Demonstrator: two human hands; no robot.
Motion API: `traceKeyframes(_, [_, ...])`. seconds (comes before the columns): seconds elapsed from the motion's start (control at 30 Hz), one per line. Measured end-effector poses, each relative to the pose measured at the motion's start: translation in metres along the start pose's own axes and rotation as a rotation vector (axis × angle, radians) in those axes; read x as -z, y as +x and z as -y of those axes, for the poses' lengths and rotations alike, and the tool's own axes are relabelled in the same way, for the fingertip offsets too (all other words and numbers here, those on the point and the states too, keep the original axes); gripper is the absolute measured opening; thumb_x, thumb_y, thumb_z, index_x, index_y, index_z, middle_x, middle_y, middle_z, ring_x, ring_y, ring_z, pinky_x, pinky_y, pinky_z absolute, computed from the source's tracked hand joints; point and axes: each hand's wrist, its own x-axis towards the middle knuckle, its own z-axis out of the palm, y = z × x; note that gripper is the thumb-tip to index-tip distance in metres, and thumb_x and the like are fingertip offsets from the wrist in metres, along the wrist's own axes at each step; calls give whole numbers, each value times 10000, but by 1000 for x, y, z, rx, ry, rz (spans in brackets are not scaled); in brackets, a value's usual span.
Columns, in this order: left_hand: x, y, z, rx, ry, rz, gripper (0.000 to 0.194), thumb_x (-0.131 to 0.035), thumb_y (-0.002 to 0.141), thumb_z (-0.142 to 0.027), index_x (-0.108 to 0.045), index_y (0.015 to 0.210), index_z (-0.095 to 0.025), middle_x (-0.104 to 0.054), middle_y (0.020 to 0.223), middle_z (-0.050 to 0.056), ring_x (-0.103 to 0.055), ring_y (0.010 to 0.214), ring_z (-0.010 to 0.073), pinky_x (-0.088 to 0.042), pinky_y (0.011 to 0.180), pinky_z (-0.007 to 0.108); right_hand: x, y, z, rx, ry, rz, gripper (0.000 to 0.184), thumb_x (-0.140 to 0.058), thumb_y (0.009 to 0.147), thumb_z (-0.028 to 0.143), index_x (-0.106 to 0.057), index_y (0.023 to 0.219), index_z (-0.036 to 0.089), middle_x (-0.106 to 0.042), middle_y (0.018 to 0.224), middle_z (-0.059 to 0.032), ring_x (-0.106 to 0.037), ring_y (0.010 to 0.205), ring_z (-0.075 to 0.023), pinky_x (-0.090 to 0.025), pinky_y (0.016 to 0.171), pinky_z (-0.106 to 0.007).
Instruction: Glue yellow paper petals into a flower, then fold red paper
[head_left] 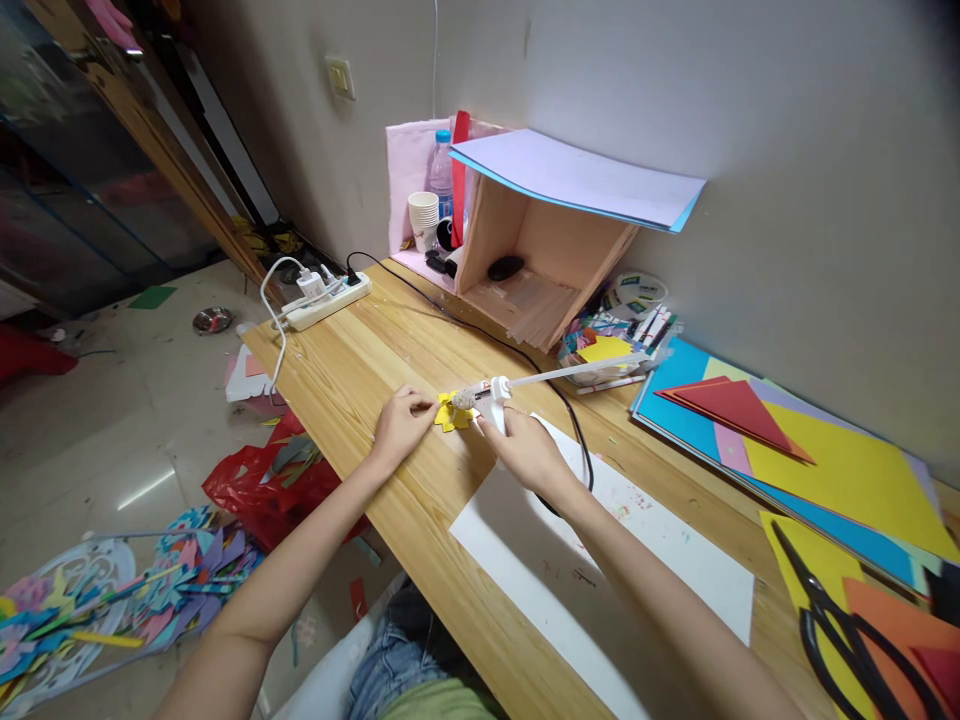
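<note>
Left hand (405,422): thumb and fingertips pinched the edge of a yellow paper flower (450,421), forearm slanting up from the lower left.
Flower: sat between both hands, at or just above the wooden tabletop (390,345), near a white sheet (510,560).
Right hand (529,452): fingers wrapped the handle of a white glue gun (495,396), forearm reaching in from the lower right.
Nozzle (462,400): pointed left at the flower — contact could not be told.
Long axis: gun and glue stick (577,369) formed nearly one line, rising slightly rightward.
Wooden box (480,235): open-fronted, held a dark oval object (506,268).
Pink stand (405,165): sheltered stacked paper cups (424,222) and a blue-capped bottle (442,178).
Red bag (229,487): gaped below the table edge — paper scraps (292,455) inside.
</note>
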Motion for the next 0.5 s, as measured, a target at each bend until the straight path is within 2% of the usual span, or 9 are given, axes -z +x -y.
traceKeyframes(0.33, [1, -2, -1, -18, 36, 14, 194, -535, 772, -328, -678, 743, -201, -599, 815, 23, -570, 732, 129, -453, 670, 246, 13, 2, 6, 23, -24, 51, 408, -340, 842, 468, -599, 769, 162, -657, 814, -127, -593, 738, -249, -300, 553, -270])
traceKeyframes(0.5, [1, -4, 0, -48, 51, 25, 200, -535, 778, -345, -677, 767, -204, -590, 827, 25, -569, 736, 130, -454, 675, 246, 18, 2, 7, 31, 12, 63, 379, -353, 836, 447, -586, 738, 165, -655, 815, -117, -586, 733, -236, -305, 558, -266])
